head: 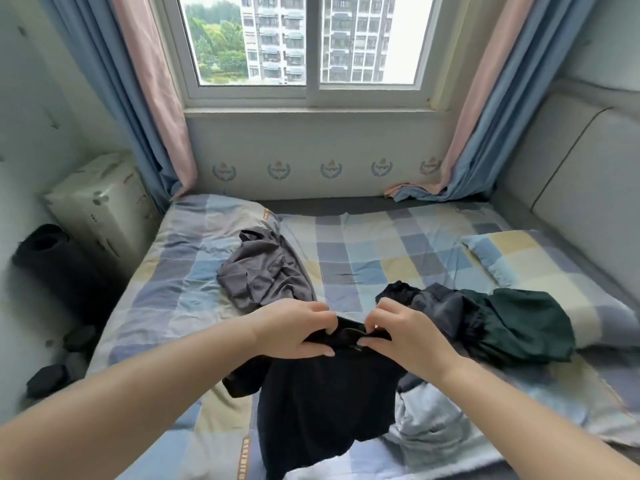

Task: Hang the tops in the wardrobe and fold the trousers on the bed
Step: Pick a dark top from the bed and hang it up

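Note:
A black top (322,403) hangs in front of me above the bed (374,247). My left hand (294,330) and my right hand (405,337) pinch its upper edge side by side, thumbs underneath, fingers curled over the bunched fabric. A grey garment (263,271) lies crumpled on the bed behind my left hand. To the right lies a pile with a dark navy garment (436,306) and a dark green garment (519,323). No wardrobe is in view.
The checked bedspread covers the bed, with a pillow (526,258) at the right by a padded headboard (581,181). A white box (100,209) and a black roll (45,258) stand at the left. Curtains (149,98) frame the window behind.

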